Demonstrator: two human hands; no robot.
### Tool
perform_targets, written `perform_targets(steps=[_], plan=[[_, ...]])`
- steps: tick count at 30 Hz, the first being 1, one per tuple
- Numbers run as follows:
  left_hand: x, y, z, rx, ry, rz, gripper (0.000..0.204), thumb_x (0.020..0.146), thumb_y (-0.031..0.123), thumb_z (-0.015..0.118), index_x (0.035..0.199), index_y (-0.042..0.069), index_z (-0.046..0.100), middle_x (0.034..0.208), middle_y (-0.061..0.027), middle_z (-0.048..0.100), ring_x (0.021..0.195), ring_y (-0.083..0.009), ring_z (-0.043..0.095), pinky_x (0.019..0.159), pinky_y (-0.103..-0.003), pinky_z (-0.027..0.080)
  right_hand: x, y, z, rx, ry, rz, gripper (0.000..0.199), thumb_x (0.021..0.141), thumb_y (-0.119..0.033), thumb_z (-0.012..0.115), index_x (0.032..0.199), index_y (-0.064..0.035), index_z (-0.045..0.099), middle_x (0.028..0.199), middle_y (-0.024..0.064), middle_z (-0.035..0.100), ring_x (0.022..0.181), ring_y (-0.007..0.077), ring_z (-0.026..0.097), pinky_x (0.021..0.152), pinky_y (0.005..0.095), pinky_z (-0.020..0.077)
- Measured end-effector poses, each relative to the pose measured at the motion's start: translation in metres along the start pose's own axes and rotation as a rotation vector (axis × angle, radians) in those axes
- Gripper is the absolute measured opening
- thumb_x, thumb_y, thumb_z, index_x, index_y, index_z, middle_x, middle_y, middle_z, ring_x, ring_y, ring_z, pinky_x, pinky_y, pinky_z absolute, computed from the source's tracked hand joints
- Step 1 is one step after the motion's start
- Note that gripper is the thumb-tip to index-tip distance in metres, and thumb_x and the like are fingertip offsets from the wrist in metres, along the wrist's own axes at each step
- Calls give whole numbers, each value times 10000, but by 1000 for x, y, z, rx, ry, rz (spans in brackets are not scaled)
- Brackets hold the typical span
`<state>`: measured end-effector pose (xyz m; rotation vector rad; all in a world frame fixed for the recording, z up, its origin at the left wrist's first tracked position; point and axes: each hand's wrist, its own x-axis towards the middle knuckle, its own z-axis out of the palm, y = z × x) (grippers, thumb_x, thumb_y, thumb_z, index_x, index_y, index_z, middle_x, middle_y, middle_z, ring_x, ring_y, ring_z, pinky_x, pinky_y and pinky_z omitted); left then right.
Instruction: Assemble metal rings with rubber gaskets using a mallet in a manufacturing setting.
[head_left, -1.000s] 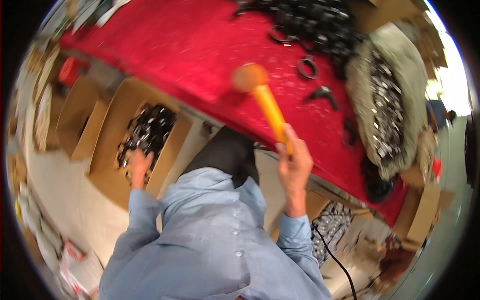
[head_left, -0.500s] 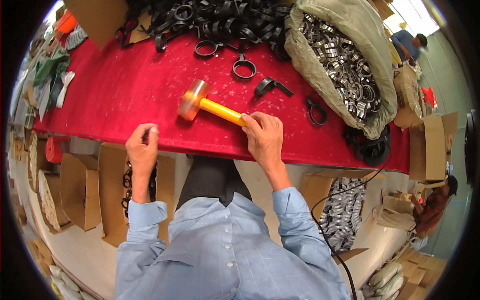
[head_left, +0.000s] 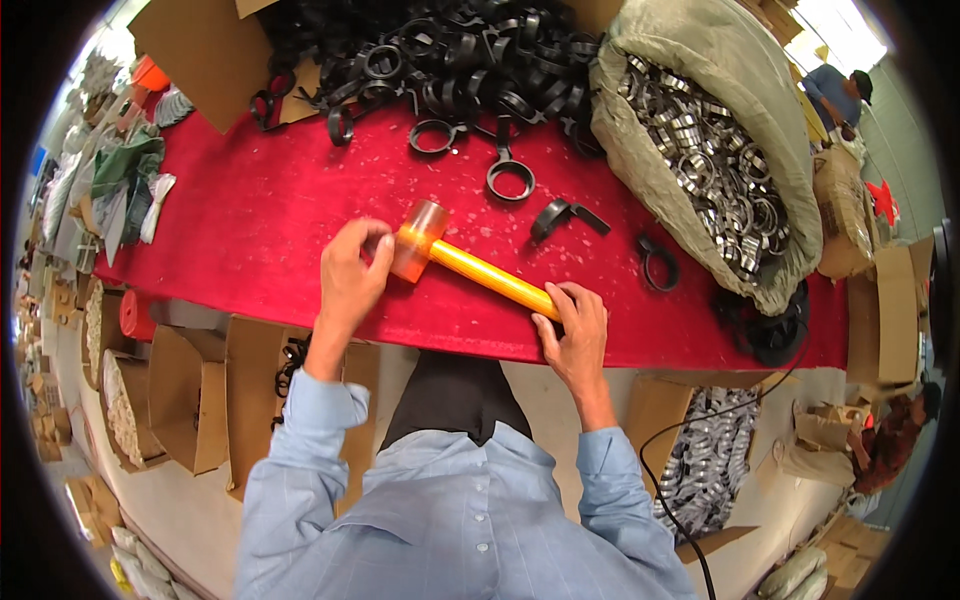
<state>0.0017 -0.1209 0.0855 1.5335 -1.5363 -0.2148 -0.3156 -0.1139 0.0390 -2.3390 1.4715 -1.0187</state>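
Note:
A mallet (head_left: 490,278) with a yellow handle and a see-through orange head lies across the red cloth of the table. My right hand (head_left: 577,335) grips the end of its handle between thumb and fingers. Beside the mallet's head is my left hand (head_left: 352,270), fingers curved and thumb apart from them, with nothing seen in it; whether it touches the head I cannot tell. Beyond the handle lie a black ring with a stem (head_left: 510,181), a black clip piece (head_left: 568,218) and another black ring (head_left: 657,264).
A heap of black rings (head_left: 470,60) covers the table's far side. On the right an open sack (head_left: 625,130) holds many shiny metal rings. Cardboard boxes (head_left: 190,390) stand below the table edge, and a black cable (head_left: 650,450) hangs at the right. Two people are at the far right.
My left hand has risen from the table's near edge to the mallet's head. The right hand keeps hold of the handle. The whole view has shifted slightly.

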Motion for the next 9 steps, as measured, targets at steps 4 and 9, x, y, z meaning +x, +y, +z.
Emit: perform_targets(steps=[4,9], plan=[[62,-57,17,270,-122,13,342,852,200,728,1155,73,633,1134,-175,621,1082,-337,605,901,-435,508,1,-2,1,-2,26,33,484,757,-122,816,1213,-80,658,1163,120,616,1070,313,580,899,434,451],[118,-73,43,544,-110,-27,723,816,419,774,1443,189,497,1565,-161,292,1437,-374,288,1070,-658,338,1,4,6,18,17,34,512,745,-106,826,1228,-87,658,1163,130,614,1081,309,577,906,430,455]])
